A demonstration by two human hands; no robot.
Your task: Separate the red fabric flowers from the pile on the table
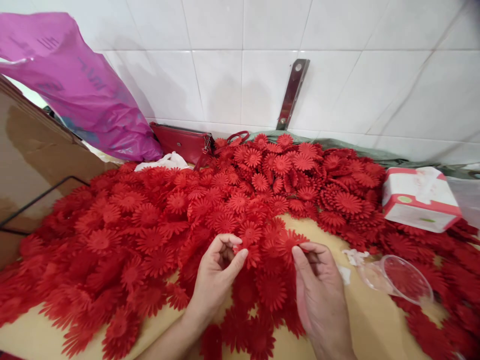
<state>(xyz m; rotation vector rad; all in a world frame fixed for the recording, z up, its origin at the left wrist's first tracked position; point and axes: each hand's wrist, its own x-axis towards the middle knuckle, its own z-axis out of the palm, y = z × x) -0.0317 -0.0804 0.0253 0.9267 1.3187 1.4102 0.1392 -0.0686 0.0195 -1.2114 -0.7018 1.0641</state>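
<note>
Many red artificial flower pieces with thin petals lie heaped over the surface in front of me. My right hand point(318, 285) pinches the edge of one red artificial flower point(288, 243) between thumb and forefinger. To its left, my left hand point(217, 272) has thumb and fingertips closed at another red artificial flower point(250, 254); how much of it the fingers grip is partly hidden. Both hands hover just over the near part of the red flower heap point(176, 202), a short way apart. More flowers hang or lie below and between the hands.
A white and red tissue box point(422, 200) sits on the flowers at the right. Near it lie a clear round plastic lid point(407, 280) and crumpled white tissue point(354, 256). Behind are a red purse point(182, 142), a purple bag point(93, 95) and a tiled wall point(217, 75). Cardboard point(33, 150) stands left.
</note>
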